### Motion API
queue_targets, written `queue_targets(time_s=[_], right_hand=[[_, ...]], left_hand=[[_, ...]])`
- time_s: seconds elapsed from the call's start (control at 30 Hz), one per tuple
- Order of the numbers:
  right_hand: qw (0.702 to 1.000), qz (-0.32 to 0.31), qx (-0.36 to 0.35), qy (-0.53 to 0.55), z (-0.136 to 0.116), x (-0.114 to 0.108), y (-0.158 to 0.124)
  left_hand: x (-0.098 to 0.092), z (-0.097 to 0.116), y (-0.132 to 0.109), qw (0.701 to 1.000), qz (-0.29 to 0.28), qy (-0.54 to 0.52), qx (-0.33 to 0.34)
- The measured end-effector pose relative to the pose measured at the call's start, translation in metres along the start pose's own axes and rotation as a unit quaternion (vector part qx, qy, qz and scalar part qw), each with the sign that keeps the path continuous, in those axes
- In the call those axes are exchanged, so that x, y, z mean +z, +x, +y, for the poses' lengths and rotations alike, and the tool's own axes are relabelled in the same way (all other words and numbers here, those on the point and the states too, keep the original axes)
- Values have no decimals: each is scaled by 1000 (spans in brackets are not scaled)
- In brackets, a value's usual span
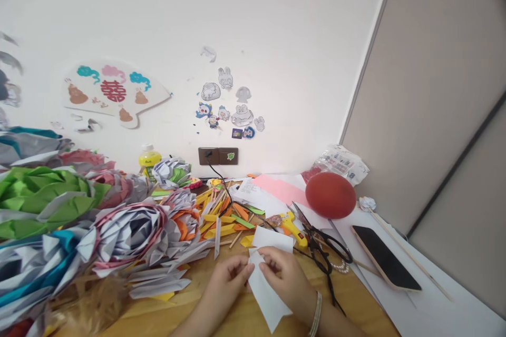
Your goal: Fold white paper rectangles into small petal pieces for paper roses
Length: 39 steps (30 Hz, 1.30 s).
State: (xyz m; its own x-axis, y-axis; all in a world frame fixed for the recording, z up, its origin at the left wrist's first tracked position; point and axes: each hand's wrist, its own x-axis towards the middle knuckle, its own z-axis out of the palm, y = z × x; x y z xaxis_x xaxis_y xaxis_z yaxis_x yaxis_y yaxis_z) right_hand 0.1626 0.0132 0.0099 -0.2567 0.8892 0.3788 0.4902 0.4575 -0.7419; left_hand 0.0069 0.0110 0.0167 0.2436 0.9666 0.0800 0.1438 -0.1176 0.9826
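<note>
Between my two hands is a strip of white paper (265, 295), partly folded, its lower end pointing down toward me. My left hand (233, 276) pinches its left edge with thumb and fingertips. On the other side, my right hand (282, 274), with a bracelet at the wrist, grips the upper part between thumb and fingers. Just beyond the fingers a flat piece of white paper (273, 239) lies on the wooden table (213, 295). The fingers hide part of the held paper's top.
Folded paper flowers (130, 231) crowd the left, with loose folded strips (221, 221) nearby. Black scissors (322, 242), a yellow glue gun (293, 227), a cable and a red balloon (330, 195) are right of centre. A phone (385, 258) lies far right. A wall stands behind.
</note>
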Motion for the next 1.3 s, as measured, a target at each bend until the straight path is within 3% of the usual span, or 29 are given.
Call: queue_targets(time_s=[0.23,0.47,1.3], right_hand=[[993,-2,38,112,8,5,2],[986,-6,66,151,11,10,2],[965,-22,93,243,11,9,2]], left_hand=[[-1,-6,5,996,-50,-48,-56],[-5,-8,5,999,-28,-31,-32],[-6,-5,5,996,-79,-23,-39]])
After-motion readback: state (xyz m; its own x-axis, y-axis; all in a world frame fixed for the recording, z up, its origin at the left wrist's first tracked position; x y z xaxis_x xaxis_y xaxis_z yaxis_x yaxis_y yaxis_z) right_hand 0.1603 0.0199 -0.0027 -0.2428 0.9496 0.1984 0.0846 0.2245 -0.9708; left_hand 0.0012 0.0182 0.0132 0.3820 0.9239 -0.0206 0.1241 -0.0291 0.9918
